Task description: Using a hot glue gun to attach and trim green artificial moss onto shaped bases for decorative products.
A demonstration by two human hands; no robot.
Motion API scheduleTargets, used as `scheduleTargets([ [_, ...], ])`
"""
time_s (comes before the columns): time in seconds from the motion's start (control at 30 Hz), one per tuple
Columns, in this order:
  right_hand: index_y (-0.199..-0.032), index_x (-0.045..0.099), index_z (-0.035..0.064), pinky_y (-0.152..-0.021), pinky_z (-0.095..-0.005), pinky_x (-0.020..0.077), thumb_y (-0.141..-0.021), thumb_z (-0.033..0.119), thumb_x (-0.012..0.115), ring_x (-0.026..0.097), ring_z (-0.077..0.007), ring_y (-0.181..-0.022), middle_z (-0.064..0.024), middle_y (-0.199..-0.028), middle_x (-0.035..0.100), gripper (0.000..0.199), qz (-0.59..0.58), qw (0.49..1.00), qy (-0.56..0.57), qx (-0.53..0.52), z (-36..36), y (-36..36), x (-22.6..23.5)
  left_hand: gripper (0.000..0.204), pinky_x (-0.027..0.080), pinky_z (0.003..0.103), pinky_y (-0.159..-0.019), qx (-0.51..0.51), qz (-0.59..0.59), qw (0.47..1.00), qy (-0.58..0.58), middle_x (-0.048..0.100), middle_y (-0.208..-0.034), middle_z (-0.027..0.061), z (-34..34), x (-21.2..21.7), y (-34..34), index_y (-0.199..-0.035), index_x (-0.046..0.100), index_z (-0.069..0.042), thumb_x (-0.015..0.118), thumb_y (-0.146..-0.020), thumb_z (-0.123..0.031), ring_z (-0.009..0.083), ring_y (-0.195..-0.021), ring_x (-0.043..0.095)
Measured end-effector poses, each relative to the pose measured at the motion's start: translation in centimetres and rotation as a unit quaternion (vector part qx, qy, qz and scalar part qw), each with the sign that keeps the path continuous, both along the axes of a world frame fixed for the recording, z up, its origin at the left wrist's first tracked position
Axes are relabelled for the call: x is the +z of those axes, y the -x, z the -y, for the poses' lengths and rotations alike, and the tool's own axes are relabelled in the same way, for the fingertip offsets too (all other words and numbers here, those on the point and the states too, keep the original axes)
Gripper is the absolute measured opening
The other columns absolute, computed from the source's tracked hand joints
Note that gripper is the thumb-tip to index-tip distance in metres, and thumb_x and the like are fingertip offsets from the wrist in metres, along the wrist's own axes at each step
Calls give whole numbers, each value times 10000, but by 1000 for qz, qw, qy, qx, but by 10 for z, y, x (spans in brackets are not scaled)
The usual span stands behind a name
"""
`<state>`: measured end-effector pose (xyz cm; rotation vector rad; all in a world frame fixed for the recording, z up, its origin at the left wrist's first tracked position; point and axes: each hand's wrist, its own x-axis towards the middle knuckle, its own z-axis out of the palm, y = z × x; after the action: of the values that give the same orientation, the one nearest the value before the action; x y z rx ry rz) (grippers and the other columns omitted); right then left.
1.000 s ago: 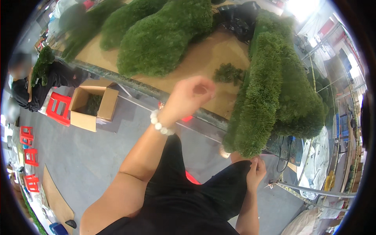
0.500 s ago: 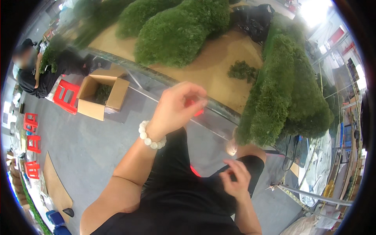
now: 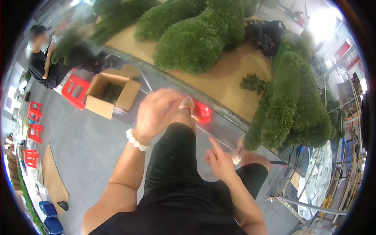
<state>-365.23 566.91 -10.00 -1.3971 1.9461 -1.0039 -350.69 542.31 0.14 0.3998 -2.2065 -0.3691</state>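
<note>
A: How much space has that person got to move?

B: A fair bit. Grey floor runs wide on the left, and a narrow strip of it lies between the knees and the table. The table edge cuts diagonally, and brown board shows between it and the big green mounds.

A: And the hands?

B: The left hand is by the left knee, short of the edge. It's blurry with fingers bent, so can't tell if it's gripping anything. The right hand is half open above the lap, index finger stuck out.

A: Where's the greenery nearest it?

B: Long green bundles lie across the table's right end, hanging past the edge near the right knee. Looks like two.

A: Count the rest?

B: One small green clump beside them, one black bag, one open cardboard box, four red stools (three in a row at far left, one near the box), plus one co-worker.
</note>
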Motion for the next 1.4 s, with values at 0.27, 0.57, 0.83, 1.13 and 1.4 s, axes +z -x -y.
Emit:
scheduleTargets([
  [0.27,-1308,554,-23,-998,-451,467,-856,176,721,682,-323,-880,-109,-843,715,522,-24,980,-140,-138,-108,18,-26,450,526,378,-846,35,-10,998,-45,703,-1034,92,7,12,7,-1200,612,-60,779,-782,-69,262,-940,685],
  [0.57,-1432,415,-32,-737,-259,524,-847,10,703,610,-119,-723,-181,-1187,647,653,-54,917,72,-389,-190,45,-6,833,309,494,-1158,-128,121,984,-21,351,-1512,224,34,-67,254,-1493,261,1,696,-878,-353,441,-1390,335],
  [0.83,-1420,440,-44,-541,-250,308,-902,63,655,370,-112,-587,-111,-1063,589,571,-208,876,108,-421,-205,56,-67,785,204,618,-1167,-213,195,956,55,380,-1510,173,26,-99,358,-1488,348,-111,693,-852,-415,404,-1382,366],
  [1.13,-1358,505,-50,-521,-256,313,-868,18,638,385,-105,-613,-92,-1040,545,512,-218,893,52,-389,-190,81,-59,475,388,448,-1047,-253,179,950,-34,565,-1231,155,26,-96,363,-1216,574,-30,697,-819,-259,361,-1169,495],
  [1.4,-1268,567,-62,-519,-256,324,-835,32,666,398,-134,-579,-97,-1018,572,454,-200,892,83,-397,-167,72,-57,313,433,465,-978,-17,145,989,-5,571,-1178,150,79,-127,321,-1106,585,-50,663,-832,-179,386,-1132,509],
])
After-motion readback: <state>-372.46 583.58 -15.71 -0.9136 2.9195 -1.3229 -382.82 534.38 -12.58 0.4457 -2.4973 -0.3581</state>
